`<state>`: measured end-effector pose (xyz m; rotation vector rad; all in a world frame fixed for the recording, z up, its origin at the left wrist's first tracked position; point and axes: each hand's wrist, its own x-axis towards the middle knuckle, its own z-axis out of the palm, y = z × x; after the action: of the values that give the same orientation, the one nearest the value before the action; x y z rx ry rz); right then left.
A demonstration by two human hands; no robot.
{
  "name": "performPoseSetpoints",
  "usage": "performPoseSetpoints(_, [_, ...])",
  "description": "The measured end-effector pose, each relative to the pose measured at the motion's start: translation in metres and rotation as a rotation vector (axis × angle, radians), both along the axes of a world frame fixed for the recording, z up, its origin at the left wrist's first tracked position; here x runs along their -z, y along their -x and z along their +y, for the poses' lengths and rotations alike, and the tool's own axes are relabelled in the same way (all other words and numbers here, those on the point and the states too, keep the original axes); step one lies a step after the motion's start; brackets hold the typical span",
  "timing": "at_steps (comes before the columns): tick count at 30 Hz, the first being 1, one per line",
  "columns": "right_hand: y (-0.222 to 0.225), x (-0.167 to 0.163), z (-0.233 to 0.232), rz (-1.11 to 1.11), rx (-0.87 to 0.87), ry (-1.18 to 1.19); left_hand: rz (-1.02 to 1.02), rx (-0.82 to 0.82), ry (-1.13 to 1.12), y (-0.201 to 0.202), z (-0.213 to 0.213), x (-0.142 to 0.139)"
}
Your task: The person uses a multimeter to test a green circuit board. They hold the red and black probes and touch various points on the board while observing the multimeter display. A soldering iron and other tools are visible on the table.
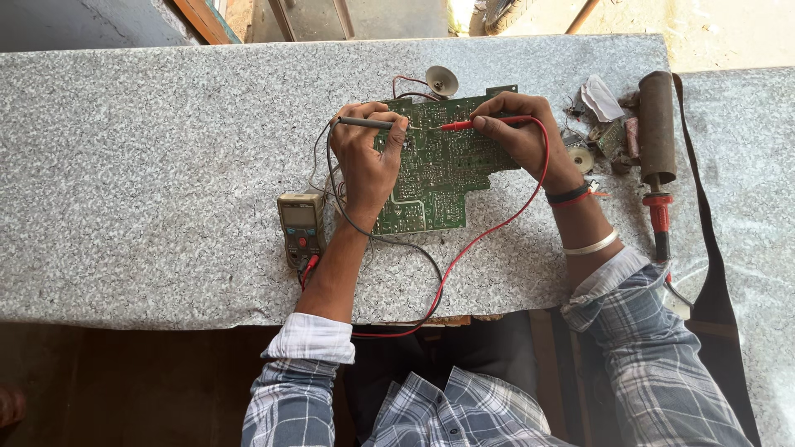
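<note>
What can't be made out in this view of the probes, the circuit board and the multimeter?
- Multimeter reading: too small, head view.
- Black probe tip: hidden by the left hand.
- Circuit board tracks: too fine; hands cover part.
- Red probe: exact contact point too small beside the right hand.

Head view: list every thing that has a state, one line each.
Left hand: holds the black probe, tip on the board.
Right hand: holds the red probe, tip on the board.
Circuit board: lies flat on the stone table, solder side up.
Multimeter: lies face up, leads plugged in; screen unreadable.
Soldering iron: lies untouched, right.
</note>
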<state>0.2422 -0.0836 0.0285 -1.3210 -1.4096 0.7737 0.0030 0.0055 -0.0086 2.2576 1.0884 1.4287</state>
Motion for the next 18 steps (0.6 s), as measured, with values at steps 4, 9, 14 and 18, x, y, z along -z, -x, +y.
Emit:
performPoseSetpoints(4, [0.0006, -0.0007, 0.0, -0.006, 0.012, 0.019, -0.001, 0.004, 0.008, 0.0006, 0.0, 0.0005])
performPoseSetpoints(9, [0.0002, -0.0004, 0.0005, -0.002, 0.018, 0.036, 0.003, 0.003, 0.015, 0.0011, 0.0005, 0.0013])
performPoseSetpoints(14, [-0.0002, 0.0005, 0.0009, -0.004, -0.003, 0.002, 0.003, 0.0, 0.007, 0.0007, 0.0004, 0.0015])
performPoseSetpoints(18, [-0.0002, 0.0018, 0.0014, -0.012, 0.016, 0.012, 0.006, -0.004, 0.008, 0.0006, -0.0002, 0.0008])
